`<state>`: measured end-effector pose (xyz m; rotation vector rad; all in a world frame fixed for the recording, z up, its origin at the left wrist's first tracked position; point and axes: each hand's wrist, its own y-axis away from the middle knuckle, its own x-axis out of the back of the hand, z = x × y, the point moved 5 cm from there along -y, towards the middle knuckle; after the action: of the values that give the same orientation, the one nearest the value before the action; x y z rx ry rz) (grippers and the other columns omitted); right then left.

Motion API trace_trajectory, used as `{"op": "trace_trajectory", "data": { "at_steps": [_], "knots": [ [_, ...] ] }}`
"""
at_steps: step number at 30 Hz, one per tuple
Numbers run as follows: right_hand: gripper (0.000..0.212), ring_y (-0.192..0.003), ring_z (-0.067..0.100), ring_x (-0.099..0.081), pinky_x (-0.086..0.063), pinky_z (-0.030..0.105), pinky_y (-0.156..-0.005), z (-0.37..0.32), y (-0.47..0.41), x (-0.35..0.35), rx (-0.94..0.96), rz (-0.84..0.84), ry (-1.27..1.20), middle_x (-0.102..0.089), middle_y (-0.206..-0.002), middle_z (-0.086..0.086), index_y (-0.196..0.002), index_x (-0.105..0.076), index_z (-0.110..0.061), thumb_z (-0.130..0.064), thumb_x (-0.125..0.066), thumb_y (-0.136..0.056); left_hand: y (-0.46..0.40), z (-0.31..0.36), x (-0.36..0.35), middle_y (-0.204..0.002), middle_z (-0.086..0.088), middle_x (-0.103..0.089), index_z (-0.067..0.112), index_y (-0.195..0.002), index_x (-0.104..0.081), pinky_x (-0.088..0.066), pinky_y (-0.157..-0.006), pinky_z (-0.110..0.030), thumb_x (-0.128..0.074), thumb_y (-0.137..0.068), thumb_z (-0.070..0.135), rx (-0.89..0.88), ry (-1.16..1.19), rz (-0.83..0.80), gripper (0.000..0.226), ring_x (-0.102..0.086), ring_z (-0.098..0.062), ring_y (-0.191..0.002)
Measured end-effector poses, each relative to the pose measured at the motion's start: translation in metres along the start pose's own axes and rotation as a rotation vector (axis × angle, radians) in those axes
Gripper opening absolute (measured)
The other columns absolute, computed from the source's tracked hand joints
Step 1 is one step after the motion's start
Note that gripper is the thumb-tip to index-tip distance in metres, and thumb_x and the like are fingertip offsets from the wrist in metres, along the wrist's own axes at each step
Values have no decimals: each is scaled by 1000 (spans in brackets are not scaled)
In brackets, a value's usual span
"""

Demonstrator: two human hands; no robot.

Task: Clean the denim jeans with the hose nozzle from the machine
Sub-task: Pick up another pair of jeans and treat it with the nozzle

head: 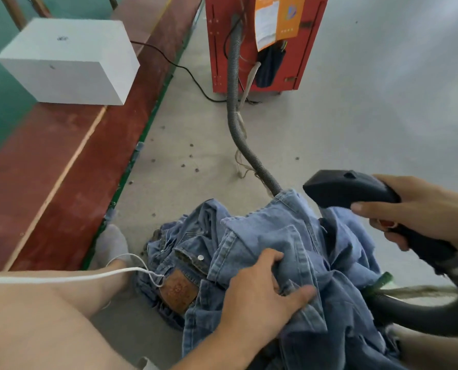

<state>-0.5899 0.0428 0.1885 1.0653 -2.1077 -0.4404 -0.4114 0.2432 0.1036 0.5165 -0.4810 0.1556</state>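
A pile of light blue denim jeans (262, 236) lies crumpled on the grey floor in front of me, a brown leather patch showing at the waistband. My left hand (260, 292) grips a fold of the denim, thumb on top and fingertips tucked under the cloth. My right hand (414, 209) grips the handle of the black hose nozzle (340, 189), which hovers just above the right side of the pile, its head pointing left. A grey ribbed hose (234, 102) runs from the red machine (265, 44) at the back down behind the jeans.
A white box (67, 62) sits on a red-brown board (62, 169) at the left. A black cable (185, 70) crosses the floor to the machine. My bare leg and socked foot (113, 244) lie left of the jeans, with a white cord (75, 276) across them.
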Motion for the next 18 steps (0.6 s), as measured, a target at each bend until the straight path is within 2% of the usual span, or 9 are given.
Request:
{"op": "trace_trajectory", "data": {
  "at_steps": [4, 6, 8, 10, 11, 13, 14, 16, 18],
  "knots": [
    [60, -47, 28, -64, -57, 34, -51, 2, 13, -12, 52, -112, 193, -67, -62, 15, -104, -62, -34, -84, -70, -73, -7, -6, 18, -77, 20, -68, 32, -88, -75, -44, -63, -12, -75, -90, 39, -41, 193, 227, 8, -63, 1, -74],
    [59, -47, 24, -64, -55, 28, -51, -1, 18, -14, 89, -108, 213, -67, -60, 13, -109, -62, -37, -85, -66, -75, -7, -8, 26, -88, 15, -70, 31, -88, -71, -48, -76, -11, -73, -95, 25, -64, 241, 265, 9, -64, 2, -88],
    [46, -46, 21, -64, -55, 28, -51, -3, 20, -19, 106, -88, 201, -68, -60, 10, -104, -62, -40, -78, -68, -78, -5, -5, 25, -96, 15, -70, 33, -95, -66, -49, -80, -11, -68, -96, 9, -114, 231, 171, 24, -65, 1, -94],
    [18, -46, 19, -63, -55, 30, -49, -6, 18, -24, 113, -26, 150, -68, -59, 8, -93, -62, -44, -59, -71, -87, -1, 1, 17, -96, 19, -71, 37, -97, -60, -52, -78, -15, -67, -95, 22, -109, 204, -9, 16, -66, 1, -91],
    [11, -45, 18, -62, -54, 28, -48, -5, 16, -25, 109, 9, 126, -67, -58, 6, -89, -62, -45, -48, -72, -91, 0, 5, 12, -94, 20, -71, 37, -95, -59, -54, -76, -19, -68, -91, 45, -60, 169, -102, 13, -67, 2, -87],
    [14, -44, 16, -60, -51, 24, -47, -4, 13, -27, 98, 45, 113, -65, -57, 3, -86, -62, -40, -36, -72, -94, 1, 7, 6, -84, 19, -70, 34, -89, -60, -52, -65, -25, -57, -66, 95, 16, -36, -201, 65, -65, 1, -75],
    [13, -44, 15, -59, -51, 23, -48, -4, 11, -27, 94, 50, 114, -65, -56, 3, -88, -62, -36, -35, -72, -95, 0, 9, 4, -79, 17, -70, 32, -85, -60, -49, -60, -27, -52, -54, 104, 16, -199, -210, 79, -64, 0, -70],
    [13, -45, 15, -60, -52, 24, -48, -7, 11, -26, 97, 57, 115, -65, -56, 3, -87, -61, -35, -35, -72, -94, -4, 18, 0, -72, 19, -67, 30, -79, -62, -48, -58, -28, -59, -62, 94, -92, -364, -207, 67, -62, 0, -66],
    [16, -45, 15, -60, -52, 26, -48, -8, 13, -25, 110, 65, 105, -65, -57, 2, -84, -62, -40, -35, -73, -94, -10, 23, 0, -74, 20, -69, 29, -82, -68, -55, -68, -30, -65, -84, 63, -123, -206, -202, 33, -63, 2, -68]
  ]
}}
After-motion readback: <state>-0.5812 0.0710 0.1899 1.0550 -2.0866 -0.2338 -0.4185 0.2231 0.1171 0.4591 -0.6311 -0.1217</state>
